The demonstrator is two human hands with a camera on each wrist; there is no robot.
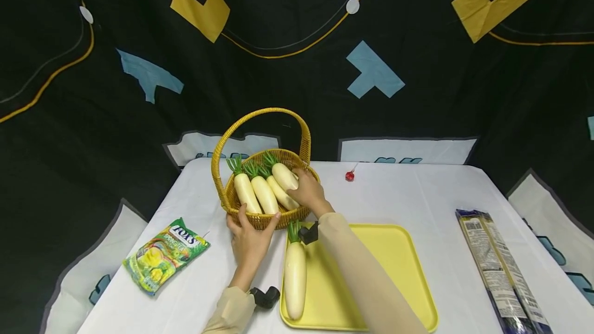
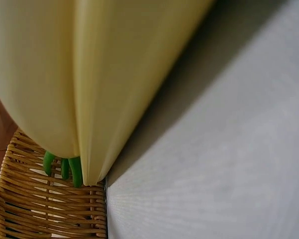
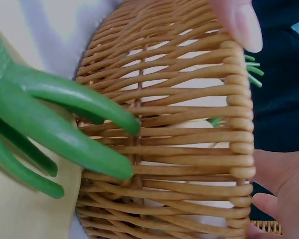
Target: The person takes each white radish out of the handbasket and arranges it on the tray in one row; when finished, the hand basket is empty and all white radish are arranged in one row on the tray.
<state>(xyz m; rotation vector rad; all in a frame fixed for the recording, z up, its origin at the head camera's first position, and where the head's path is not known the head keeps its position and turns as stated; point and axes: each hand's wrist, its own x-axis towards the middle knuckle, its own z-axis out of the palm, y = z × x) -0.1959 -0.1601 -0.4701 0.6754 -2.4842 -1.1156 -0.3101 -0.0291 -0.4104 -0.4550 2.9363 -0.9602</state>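
A wicker basket (image 1: 299,214) with an arched handle holds several white radishes (image 1: 247,193) with green tops. At its front left, my left hand (image 1: 252,244) holds the rim, thumb and fingers spread apart. My right hand (image 1: 310,189) reaches over the right side and grips the lower end of the uppermost radish (image 1: 284,175). Another radish (image 1: 295,280) lies along the left edge of a yellow tray (image 1: 394,272) in front of the basket. In the right wrist view, its green stalks (image 3: 64,109) show close up beside the weave (image 3: 189,114).
A green candy bag (image 1: 167,254) lies left of the basket. On the right side of the white table (image 1: 445,195) is a long dark-blue and gold package (image 1: 501,272). A small red object (image 1: 350,175) sits near the back edge, before a black curtain (image 1: 297,81).
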